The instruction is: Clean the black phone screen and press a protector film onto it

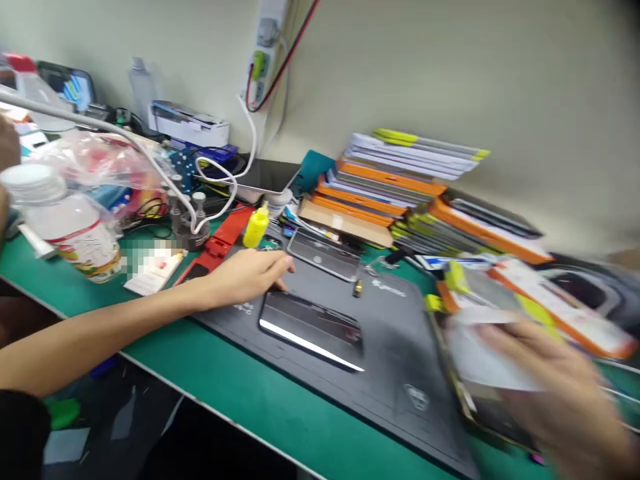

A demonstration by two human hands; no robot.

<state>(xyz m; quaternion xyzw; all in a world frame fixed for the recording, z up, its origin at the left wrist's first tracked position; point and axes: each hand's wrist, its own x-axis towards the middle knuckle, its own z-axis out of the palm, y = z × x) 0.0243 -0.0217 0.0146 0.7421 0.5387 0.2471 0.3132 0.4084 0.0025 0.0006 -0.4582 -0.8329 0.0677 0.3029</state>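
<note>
A phone [313, 330] lies on the mat [395, 387], which rests on the table [210, 367]. Behind the phone, a flat panel [325, 257] lies on the mat, with a squeeze bottle [256, 228] to its left and stacked boxes [380, 180] behind it, before the wall [525, 100]. A jar [75, 223] stands far left.

Near my left hand [253, 273], the black phone-shaped slab [313, 327] is smooth and shiny like glass, my gray mat [385, 383] looks dull, the white sheet [473, 357] in my right hand [555, 377] looks like paper, and the big jar [75, 223] and crinkly bag [95, 160] are see-through plastic.
</note>
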